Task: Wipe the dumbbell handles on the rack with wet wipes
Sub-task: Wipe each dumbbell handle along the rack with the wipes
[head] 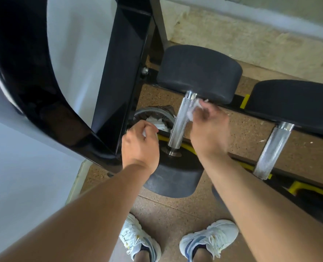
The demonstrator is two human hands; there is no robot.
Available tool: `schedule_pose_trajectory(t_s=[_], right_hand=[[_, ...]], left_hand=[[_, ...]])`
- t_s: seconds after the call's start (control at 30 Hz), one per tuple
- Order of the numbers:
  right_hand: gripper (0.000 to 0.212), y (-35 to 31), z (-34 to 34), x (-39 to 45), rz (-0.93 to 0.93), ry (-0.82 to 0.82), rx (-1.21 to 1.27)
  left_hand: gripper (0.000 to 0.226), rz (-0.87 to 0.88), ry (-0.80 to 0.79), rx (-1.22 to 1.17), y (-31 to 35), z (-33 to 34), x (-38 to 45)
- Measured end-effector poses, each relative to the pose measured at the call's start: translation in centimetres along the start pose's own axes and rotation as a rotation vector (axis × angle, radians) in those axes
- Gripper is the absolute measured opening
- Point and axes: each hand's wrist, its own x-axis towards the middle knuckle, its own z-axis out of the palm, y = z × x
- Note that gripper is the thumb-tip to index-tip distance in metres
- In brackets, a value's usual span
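Note:
A black dumbbell with a knurled steel handle [181, 121] lies on the lowest rack rail [238, 100]. My right hand [209, 129] is closed on a crumpled white wet wipe [193, 109] pressed against the right side of that handle, near the far head [198, 72]. My left hand [140, 144] is closed around something white, just left of the handle's near end, above the near head [173, 182]. A second dumbbell's handle [274, 150] lies to the right, untouched.
A bin [155, 112] with a dark liner and several used white wipes stands on the floor behind my left hand. The rack's black upright [119, 72] rises at left. Yellow-edged rails [300, 188] run right. My white shoes [208, 239] stand on the speckled cork floor.

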Motion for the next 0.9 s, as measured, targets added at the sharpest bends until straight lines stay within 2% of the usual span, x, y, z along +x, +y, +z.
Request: schedule_pose_trajectory(t_s=[0.07, 0.1, 0.2, 0.27, 0.3, 0.43, 0.5, 0.57, 0.67, 0.73, 0.83, 0.9], right_hand=[[0.025, 2.2, -2.5, -1.6, -0.319, -0.236, -0.311], [0.026, 3.0, -3.8, -1.9, -0.449, -0.297, -0.437], [0.026, 2.4, -4.6, -1.2, -0.817, -0.189, -0.556], [0.025, 0.5, -3.6, 0.6, -0.931, -0.146, -0.557], [0.025, 0.0, -2.9, 1.5, -0.974, -0.203, -0.619], [0.022, 1.3, -1.1, 1.7, -0.948, -0.748, -0.852], [0.023, 2.0, -1.5, 0.6, -0.943, -0.815, -0.767], [0.022, 2.0, -2.4, 0.2, -0.898, -0.807, -0.668], [0.021, 2.9, -4.6, -0.4, -0.670, -0.823, -0.657], [0.017, 3.3, -6.1, -0.3, -0.381, -0.781, -0.565], [0.018, 3.3, -4.7, 0.5, 0.048, -0.515, -0.189], [0.015, 2.7, -2.5, -0.1, 0.265, -0.508, -0.070]], left_hand=[[0.033, -0.004, -0.005, -0.003, -0.2, 0.0, 0.1], [0.033, -0.006, -0.005, -0.009, -0.3, 0.0, 0.1], [0.034, -0.017, -0.002, -0.014, -0.4, 0.1, 0.2], [0.034, -0.015, 0.008, -0.007, -0.4, 0.1, 0.2], [0.033, -0.012, 0.008, -0.007, -0.4, 0.1, 0.2], [0.030, -0.006, 0.015, -0.007, -0.4, 0.2, 0.2], [0.029, -0.003, 0.020, 0.002, -0.5, 0.1, 0.3], [0.029, -0.001, 0.013, 0.010, -0.4, 0.2, 0.3], [0.030, -0.004, -0.005, 0.020, -0.4, 0.1, 0.3], [0.032, -0.015, -0.018, 0.019, -0.3, 0.1, 0.3], [0.032, -0.013, -0.010, 0.023, -0.2, 0.0, 0.2], [0.032, -0.017, -0.004, 0.023, 0.0, 0.1, 0.2]])
